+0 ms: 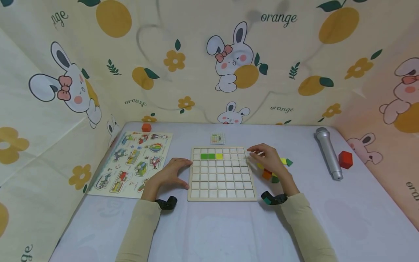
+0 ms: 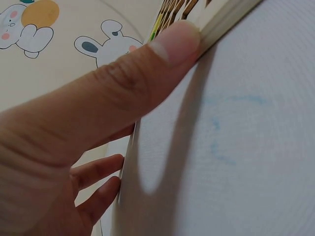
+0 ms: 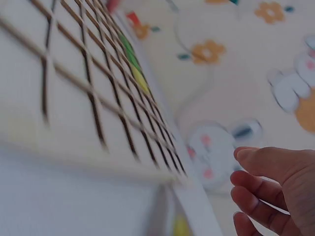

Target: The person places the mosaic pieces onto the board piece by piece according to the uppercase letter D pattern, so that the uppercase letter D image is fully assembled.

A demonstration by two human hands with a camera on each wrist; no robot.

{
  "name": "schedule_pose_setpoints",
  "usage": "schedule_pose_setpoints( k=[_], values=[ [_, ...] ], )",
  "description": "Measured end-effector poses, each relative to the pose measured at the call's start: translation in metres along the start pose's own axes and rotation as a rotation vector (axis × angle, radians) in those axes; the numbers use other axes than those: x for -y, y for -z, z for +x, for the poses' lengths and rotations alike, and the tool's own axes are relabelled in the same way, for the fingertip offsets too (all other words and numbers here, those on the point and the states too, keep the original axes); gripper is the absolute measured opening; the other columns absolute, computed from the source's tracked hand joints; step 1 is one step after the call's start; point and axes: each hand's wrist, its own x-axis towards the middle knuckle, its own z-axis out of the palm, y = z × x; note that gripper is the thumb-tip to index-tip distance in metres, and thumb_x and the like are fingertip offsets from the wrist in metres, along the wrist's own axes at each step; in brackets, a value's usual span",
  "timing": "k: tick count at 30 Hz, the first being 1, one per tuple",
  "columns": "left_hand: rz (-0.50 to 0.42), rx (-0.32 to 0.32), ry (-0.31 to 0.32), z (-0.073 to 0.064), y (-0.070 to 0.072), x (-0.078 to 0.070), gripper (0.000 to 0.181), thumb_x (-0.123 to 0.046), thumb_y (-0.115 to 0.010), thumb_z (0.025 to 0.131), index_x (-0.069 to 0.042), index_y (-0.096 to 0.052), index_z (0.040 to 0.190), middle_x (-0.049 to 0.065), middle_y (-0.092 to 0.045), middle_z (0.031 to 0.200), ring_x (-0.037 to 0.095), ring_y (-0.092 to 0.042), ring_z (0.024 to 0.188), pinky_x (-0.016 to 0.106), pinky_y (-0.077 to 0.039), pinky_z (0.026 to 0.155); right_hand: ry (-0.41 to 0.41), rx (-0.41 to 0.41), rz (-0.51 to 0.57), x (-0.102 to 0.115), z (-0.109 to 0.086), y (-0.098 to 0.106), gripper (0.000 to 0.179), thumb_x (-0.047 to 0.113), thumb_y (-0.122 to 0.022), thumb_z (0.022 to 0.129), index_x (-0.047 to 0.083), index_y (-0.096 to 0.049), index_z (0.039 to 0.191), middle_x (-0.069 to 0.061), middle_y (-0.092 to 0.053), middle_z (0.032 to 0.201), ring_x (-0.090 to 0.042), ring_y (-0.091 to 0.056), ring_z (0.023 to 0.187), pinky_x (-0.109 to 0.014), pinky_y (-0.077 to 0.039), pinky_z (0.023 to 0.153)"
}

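My wide-spread left hand point(image 1: 168, 174) should brace the mid-frame board point(image 1: 222, 199) gently, sparing its 3 tiles point(image 1: 211, 156); my right hand point(image 1: 270, 159) looks loose, empty.

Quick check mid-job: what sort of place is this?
Probably an indoor tabletop play or puzzle corner: a gridded board lies between the left hand and right hand, a sheet of cartoon pictures sits to the left, and a bunny-and-orange backdrop stands behind.
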Motion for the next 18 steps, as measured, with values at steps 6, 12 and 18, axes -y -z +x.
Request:
schedule_pose_setpoints(
  k=[6, 12, 18],
  values=[
    [-0.001, 0.003, 0.019, -0.001, 0.000, 0.000, 0.091, -0.036, -0.086, 0.061, -0.012, -0.045, 0.138, 0.008, -0.039, 0.144, 0.029, -0.027, 0.134, 0.044, -0.025, 0.112, -0.135, -0.065, -0.097, -0.031, -0.023, 0.038, 0.022, 0.023, -0.062, 0.090, 0.011, -0.067, 0.107, -0.007, -0.063, 0.104, -0.019, -0.053, 0.090, -0.022, -0.051, 0.066],
    [-0.014, -0.002, 0.006, -0.002, 0.001, -0.001, 0.091, -0.035, -0.086, 0.060, -0.011, -0.046, 0.137, 0.009, -0.040, 0.143, 0.030, -0.028, 0.134, 0.044, -0.025, 0.112, -0.284, -0.045, -0.146, -0.044, -0.039, 0.067, 0.030, 0.025, -0.061, 0.090, 0.009, -0.062, 0.115, -0.013, -0.060, 0.108, -0.027, -0.052, 0.095, -0.036, -0.051, 0.070],
    [0.008, -0.011, -0.020, -0.001, 0.001, 0.000, 0.089, -0.036, -0.086, 0.061, -0.009, -0.046, 0.137, 0.010, -0.041, 0.142, 0.031, -0.030, 0.132, 0.045, -0.026, 0.111, -0.395, 0.008, -0.154, -0.061, -0.049, 0.082, 0.036, 0.022, -0.060, 0.091, 0.004, -0.057, 0.123, -0.021, -0.056, 0.116, -0.034, -0.048, 0.102, -0.043, -0.043, 0.082]
  ],
)
